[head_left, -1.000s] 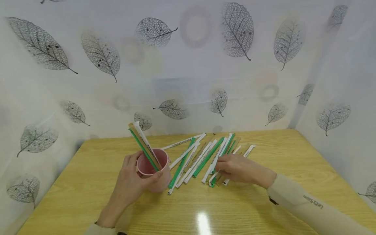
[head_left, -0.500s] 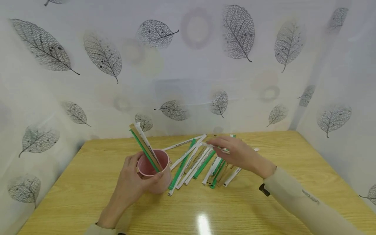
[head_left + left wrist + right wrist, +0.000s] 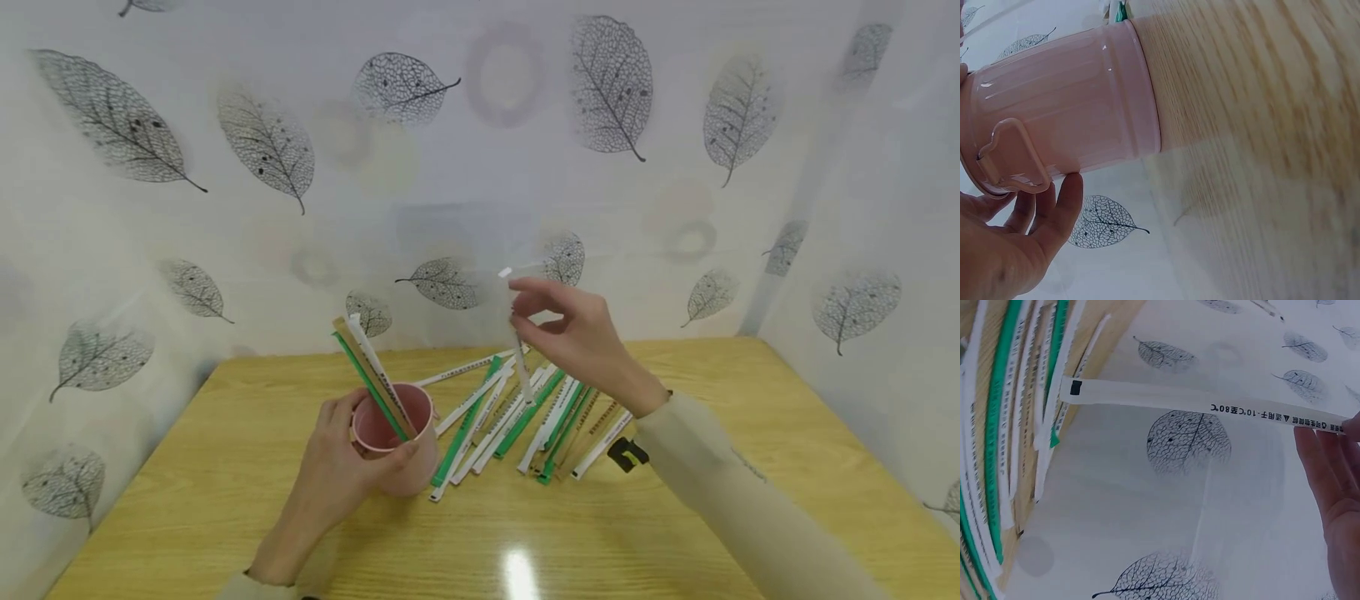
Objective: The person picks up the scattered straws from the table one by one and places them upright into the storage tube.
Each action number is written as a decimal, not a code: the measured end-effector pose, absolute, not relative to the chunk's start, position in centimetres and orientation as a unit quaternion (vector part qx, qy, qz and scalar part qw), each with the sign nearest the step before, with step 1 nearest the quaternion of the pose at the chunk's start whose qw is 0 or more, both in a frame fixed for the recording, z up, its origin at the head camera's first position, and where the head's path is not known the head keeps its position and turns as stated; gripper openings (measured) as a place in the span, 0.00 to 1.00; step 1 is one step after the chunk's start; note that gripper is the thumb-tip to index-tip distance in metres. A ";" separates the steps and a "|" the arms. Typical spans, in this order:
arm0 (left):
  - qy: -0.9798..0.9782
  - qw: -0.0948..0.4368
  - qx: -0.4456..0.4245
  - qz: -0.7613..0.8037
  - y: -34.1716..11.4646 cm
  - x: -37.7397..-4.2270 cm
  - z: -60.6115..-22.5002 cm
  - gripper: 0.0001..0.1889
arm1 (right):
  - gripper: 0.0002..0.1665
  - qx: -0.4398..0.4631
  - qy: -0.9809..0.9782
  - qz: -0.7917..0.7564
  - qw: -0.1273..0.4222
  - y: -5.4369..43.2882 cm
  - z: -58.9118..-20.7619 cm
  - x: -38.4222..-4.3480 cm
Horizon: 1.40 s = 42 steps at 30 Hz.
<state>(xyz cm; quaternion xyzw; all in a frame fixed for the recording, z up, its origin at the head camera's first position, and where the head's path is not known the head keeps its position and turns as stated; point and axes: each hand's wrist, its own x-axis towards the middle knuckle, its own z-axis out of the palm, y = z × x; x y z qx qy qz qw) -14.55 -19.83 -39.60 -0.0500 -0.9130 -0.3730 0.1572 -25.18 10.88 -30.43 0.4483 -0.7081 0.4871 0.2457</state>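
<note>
A place screened off on three sides, home or workplace unclear: a wood-grain table (image 3: pixel 420 550) with pale sheets (image 3: pixel 480 167) printed with dark leaves (image 3: pixel 405 87) along its back, left and right edges.

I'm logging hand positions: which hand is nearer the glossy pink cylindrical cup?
Left. The left hand grips the glossy pink cylindrical cup; the right hand is apart from it, raised to its right, pinching a white paper-wrapped straw.
</note>
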 end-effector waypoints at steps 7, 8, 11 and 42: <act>-0.913 0.158 -0.050 -0.372 -19.8 -14.5 -39.6 0.46 | 0.26 0.441 -0.644 0.589 0.210 8.4 -28.5 -25.0; -0.913 0.159 -0.050 -0.372 -19.8 -14.5 -39.6 0.46 | 0.26 0.439 -0.638 0.598 0.206 8.0 -28.3 -24.9; -0.914 0.157 -0.051 -0.371 -19.8 -14.5 -39.5 0.46 | 0.26 0.431 -0.620 0.627 0.190 6.9 -27.5 -24.7; -0.913 0.155 -0.057 -0.373 -20.0 -14.6 -39.6 0.45 | 0.22 0.445 -0.666 0.578 0.157 0.4 -31.7 -24.4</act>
